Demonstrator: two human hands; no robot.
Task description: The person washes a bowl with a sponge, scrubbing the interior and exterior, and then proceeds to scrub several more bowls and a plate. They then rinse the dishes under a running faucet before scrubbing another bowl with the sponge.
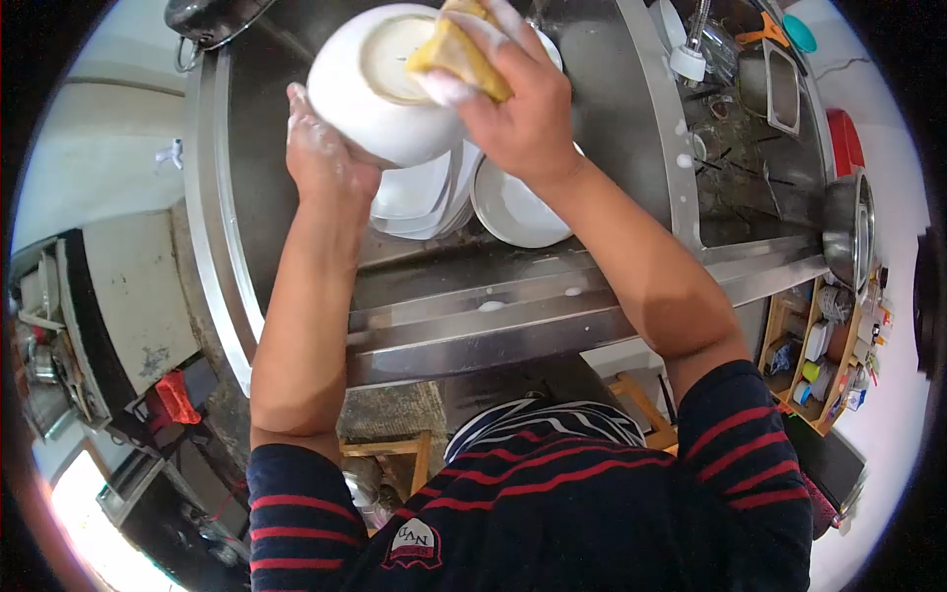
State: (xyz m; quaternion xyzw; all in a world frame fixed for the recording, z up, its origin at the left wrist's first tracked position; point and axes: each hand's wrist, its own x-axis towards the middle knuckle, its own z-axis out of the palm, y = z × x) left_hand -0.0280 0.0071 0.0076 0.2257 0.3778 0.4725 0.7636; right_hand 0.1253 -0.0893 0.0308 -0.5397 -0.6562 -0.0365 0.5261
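A white bowl (395,123) is held up over the metal sink, tilted with its round foot ring facing me. My left hand (326,153), with suds on its fingers, grips the bowl's lower left side. My right hand (518,109) is closed on a yellow sponge (459,64), pressed against the bowl's underside near the foot ring. Foam covers part of the sponge and my fingertips. Below the bowl, a stack of white square plates (419,202) lies in the sink beside a round white dish (518,212).
A dark pot (212,20) sits at the sink's upper left edge. The right basin (740,187) holds glasses, dark straws and a metal container (782,89) below a faucet head (688,65). A steel bowl (843,232) stands at the far right. The sink's front rim (473,345) carries foam spots.
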